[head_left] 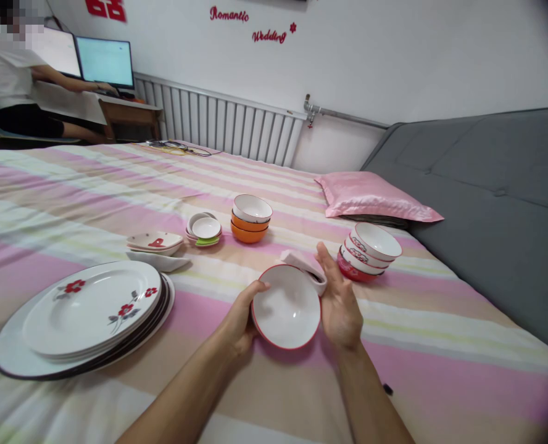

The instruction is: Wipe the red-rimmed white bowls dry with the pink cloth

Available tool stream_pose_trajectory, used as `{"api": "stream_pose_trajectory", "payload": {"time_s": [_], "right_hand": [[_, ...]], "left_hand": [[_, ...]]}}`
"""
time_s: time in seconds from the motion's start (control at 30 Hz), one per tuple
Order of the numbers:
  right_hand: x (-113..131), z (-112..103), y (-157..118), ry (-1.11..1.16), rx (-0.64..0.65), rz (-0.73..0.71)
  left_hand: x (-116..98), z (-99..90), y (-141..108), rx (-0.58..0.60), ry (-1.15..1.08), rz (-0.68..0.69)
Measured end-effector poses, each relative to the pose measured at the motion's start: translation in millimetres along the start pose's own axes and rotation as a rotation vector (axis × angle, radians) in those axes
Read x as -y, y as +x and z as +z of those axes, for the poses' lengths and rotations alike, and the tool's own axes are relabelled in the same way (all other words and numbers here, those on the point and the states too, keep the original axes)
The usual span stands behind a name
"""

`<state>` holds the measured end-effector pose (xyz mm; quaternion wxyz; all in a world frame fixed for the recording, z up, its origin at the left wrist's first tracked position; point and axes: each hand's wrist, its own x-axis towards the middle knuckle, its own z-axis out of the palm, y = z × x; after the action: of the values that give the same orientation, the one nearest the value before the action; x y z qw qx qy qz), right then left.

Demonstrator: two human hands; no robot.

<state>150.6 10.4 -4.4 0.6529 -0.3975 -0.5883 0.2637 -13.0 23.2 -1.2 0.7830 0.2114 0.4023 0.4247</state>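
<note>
A white bowl with a red rim [287,308] is held up over the striped bedspread, its inside facing me. My left hand [242,314] grips its left side, thumb on the rim. My right hand [341,302] lies against the right side, fingers stretched out and pointing up. Just behind the bowl is a white spoon-like piece [308,271], partly hidden, close to my right fingers. To the right, a stack of white and red bowls [371,250] leans slightly. Farther back stands a stack of orange and white bowls [250,219].
Large plates [93,308] are piled at the left. Small dishes [154,242] and little bowls [203,229] sit behind them. A pink pillow [378,194] rests by the grey headboard [487,197]. Cables [176,148] lie at the far edge. A person [10,80] sits at monitors.
</note>
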Motion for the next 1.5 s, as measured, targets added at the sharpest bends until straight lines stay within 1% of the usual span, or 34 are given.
{"api": "stream_pose_trajectory", "payload": {"time_s": [0.1, 0.17, 0.23, 0.33, 0.4, 0.5, 0.57, 0.63, 0.8, 0.83, 0.9, 0.93, 1.0, 1.13, 1.17, 1.23, 1.33, 1.37, 1.43, 1.5], "right_hand": [[1, -4, 3, 0.254, -0.092, 0.129], [1, -6, 7, 0.361, -0.159, 0.226], [2, -8, 10, 0.433, -0.201, 0.36], [6, -9, 13, 0.492, -0.172, 0.557], [8, -9, 13, 0.524, -0.108, 0.624], [9, -9, 13, 0.534, -0.043, 0.635], [6, -9, 13, 0.519, -0.077, 0.619], [1, -10, 13, 0.498, -0.178, 0.587], [-9, -9, 17, 0.431, -0.508, 0.444], [-9, -8, 18, 0.435, -0.553, 0.414], [-7, -6, 19, 0.454, -0.587, 0.358], [-5, -6, 19, 0.46, -0.576, 0.338], [0, -6, 17, 0.445, -0.478, 0.326], [7, -9, 11, 0.311, -0.06, 0.375], [8, -9, 9, 0.282, 0.015, 0.387], [9, -10, 7, 0.183, 0.128, 0.376], [10, -10, 5, -0.067, 0.306, 0.257], [11, -11, 5, -0.125, 0.362, 0.214], [11, -15, 5, -0.133, 0.431, 0.16], [9, -19, 6, -0.054, 0.435, 0.121]], "left_hand": [[0, -0.3, 0, 0.007, -0.023, -0.01], [-1, -0.5, 0, 0.004, -0.047, -0.009], [-2, -0.6, 1, -0.002, -0.064, -0.003], [-4, -0.5, 1, -0.005, -0.074, 0.006], [-5, -0.4, 1, 0.006, -0.083, 0.015], [-6, 0.1, 0, -0.005, -0.071, 0.017], [-7, 0.9, 0, -0.033, -0.043, -0.001], [-8, 2.1, -1, -0.04, -0.034, -0.015], [-8, 3.9, -3, -0.029, 0.038, -0.05], [-7, 3.9, -3, -0.025, 0.056, -0.062], [-5, 3.7, -4, -0.03, 0.087, -0.092], [-3, 3.7, -4, -0.034, 0.096, -0.109], [-2, 3.9, -3, -0.048, 0.1, -0.128], [-4, 4.2, -3, -0.044, 0.073, -0.083], [-5, 4.0, -4, -0.027, 0.062, -0.067], [-7, 3.0, -3, 0.001, 0.039, -0.043], [-8, 1.6, -3, -0.015, 0.01, -0.019], [-9, 1.5, -3, -0.017, -0.002, -0.011], [-10, 1.5, -2, -0.006, -0.025, 0.005], [-11, 1.5, -2, 0.004, -0.039, 0.011]]}}
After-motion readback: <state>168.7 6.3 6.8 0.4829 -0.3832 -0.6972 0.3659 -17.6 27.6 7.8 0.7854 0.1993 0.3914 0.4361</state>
